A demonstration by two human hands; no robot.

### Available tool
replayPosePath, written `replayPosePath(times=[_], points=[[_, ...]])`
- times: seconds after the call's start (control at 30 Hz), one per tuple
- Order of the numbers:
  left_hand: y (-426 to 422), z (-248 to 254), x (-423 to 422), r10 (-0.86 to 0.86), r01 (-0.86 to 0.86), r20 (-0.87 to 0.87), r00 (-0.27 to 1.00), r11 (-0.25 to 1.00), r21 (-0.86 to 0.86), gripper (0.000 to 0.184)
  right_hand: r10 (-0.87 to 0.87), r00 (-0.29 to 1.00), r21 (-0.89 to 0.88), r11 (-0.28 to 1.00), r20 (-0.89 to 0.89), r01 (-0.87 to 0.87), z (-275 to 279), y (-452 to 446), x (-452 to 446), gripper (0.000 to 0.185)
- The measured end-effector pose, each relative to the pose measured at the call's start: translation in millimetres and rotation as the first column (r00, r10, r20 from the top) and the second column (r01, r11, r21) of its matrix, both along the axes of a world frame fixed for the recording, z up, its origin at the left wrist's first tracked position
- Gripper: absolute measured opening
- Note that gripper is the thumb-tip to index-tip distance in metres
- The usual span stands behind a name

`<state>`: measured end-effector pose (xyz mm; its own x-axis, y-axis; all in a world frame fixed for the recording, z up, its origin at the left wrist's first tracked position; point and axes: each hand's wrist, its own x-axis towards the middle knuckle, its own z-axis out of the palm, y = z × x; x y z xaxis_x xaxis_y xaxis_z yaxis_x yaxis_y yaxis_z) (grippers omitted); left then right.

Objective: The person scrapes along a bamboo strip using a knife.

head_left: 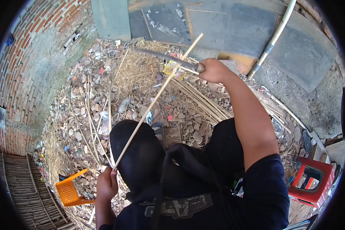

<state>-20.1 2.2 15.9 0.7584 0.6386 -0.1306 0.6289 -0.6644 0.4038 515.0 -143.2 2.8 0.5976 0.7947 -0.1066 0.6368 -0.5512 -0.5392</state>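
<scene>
My left hand [107,183] is closed around the lower end of a long bamboo strip [151,106], which slants up and to the right across my knee. In my right hand [214,70], held out at the end of a stretched arm, is the handle of a machete [172,59]. Its dark blade points left and passes across the upper part of the strip; whether the two touch I cannot tell. The far end of the blade is blurred.
Several bamboo strips [201,100] lie on the rubble ground. An orange plastic piece [69,191] is at left, a red plastic stool [310,184] at right. A brick wall [27,69] and grey panels [234,30] border the area; a pale pole [274,38] leans at the back.
</scene>
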Motion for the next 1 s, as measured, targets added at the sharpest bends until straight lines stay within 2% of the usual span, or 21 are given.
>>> replayPosePath(times=[0.1,0.13,0.23,0.33,0.47,0.57,0.6,0.7,0.8,1.0], points=[[-4,8,2,0.036,-0.036,-0.006,0.999,0.997,-0.062,0.037,0.003,0.99,0.026,1.0,0.139,-0.006,-6,-2,1,0.031],[-4,7,2,0.035,-0.034,0.004,0.999,0.997,-0.075,0.037,0.049,0.99,0.046,0.997,0.134,-0.055,7,-6,-8,0.031],[-3,3,-2,0.021,-0.021,0.009,1.0,0.998,-0.065,0.037,0.175,0.951,-0.046,0.985,0.255,-0.169,20,-7,-23,0.032],[-3,4,-11,0.01,-0.011,-0.014,1.0,0.999,-0.047,0.035,-0.015,1.0,-0.044,0.999,-0.011,0.014,-9,-8,12,0.034],[-2,9,-10,0.011,-0.011,-0.008,1.0,1.0,-0.008,0.033,-0.033,0.998,-0.038,0.999,0.059,0.035,-9,-13,15,0.032],[-1,6,-14,0.009,-0.009,-0.021,1.0,1.0,-0.004,0.031,0.126,0.99,-0.014,0.992,0.06,-0.126,15,-13,-6,0.033],[0,4,-15,0.007,-0.007,-0.025,1.0,1.0,-0.001,0.031,0.146,0.985,-0.085,0.987,0.096,-0.138,23,-12,-15,0.034],[0,-1,-20,-0.012,0.012,-0.013,1.0,0.999,0.036,0.03,0.057,0.998,0.036,0.998,0.016,-0.058,-20,-17,25,0.032],[0,8,-17,-0.003,0.004,-0.024,1.0,0.999,0.036,0.031,-0.144,0.989,-0.007,0.989,0.018,0.144,-17,-30,35,0.032],[4,12,-16,-0.046,0.046,0.005,0.999,0.998,0.03,0.033,0.067,0.995,-0.139,0.989,0.075,-0.056,22,-28,7,0.038]])
